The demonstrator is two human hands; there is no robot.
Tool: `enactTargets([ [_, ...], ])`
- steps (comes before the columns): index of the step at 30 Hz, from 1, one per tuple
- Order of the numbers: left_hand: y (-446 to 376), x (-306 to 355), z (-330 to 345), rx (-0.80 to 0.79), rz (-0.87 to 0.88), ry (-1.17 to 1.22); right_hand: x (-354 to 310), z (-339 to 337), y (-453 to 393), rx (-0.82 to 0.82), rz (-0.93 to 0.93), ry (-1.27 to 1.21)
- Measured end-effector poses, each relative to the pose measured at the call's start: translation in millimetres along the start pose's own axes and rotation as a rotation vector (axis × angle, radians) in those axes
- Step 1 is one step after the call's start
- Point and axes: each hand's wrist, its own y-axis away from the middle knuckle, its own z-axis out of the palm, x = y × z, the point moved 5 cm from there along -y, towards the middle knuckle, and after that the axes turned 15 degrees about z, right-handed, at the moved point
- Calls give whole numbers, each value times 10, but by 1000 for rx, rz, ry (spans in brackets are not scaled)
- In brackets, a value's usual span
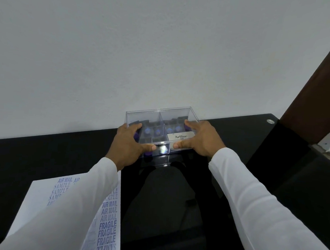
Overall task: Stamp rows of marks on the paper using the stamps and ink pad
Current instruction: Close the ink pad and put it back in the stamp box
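At 12 o'clock on the black desk [272, 168], against the wall, sits the clear stamp box [161, 127]. The left hand [129, 144] and right hand [198, 139] clasp its opposite ends, thumbs on the near edge, probably to steady or seat the lid. Purple stamps [157, 132] lie inside; no ink pad is identifiable. The paper [40, 193], carrying printed rows, lies at 7 o'clock, clear of the box.

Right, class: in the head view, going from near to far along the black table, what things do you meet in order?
Stamped paper → left hand and right hand, level with each other, gripping the ends of the clear stamp box → white wall.
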Motion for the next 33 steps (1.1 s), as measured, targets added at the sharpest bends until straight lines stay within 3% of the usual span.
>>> enactTargets([
  [8,92,20,-38,-1,46,-5,24,53,151,119,-12,136],
  [11,330,94,-173,27,103,-62,-58,105,360,240,-92,215],
  [15,823,156,-384,43,144,-118,-178,192,779,278,-129,283],
  [26,2519,179,-1166,20,-8,-283,-596,685,2633,73,-116,266],
  [33,3376,-94,-1427,76,-205,-330,-698,1088,3407,45,-145,232],
])
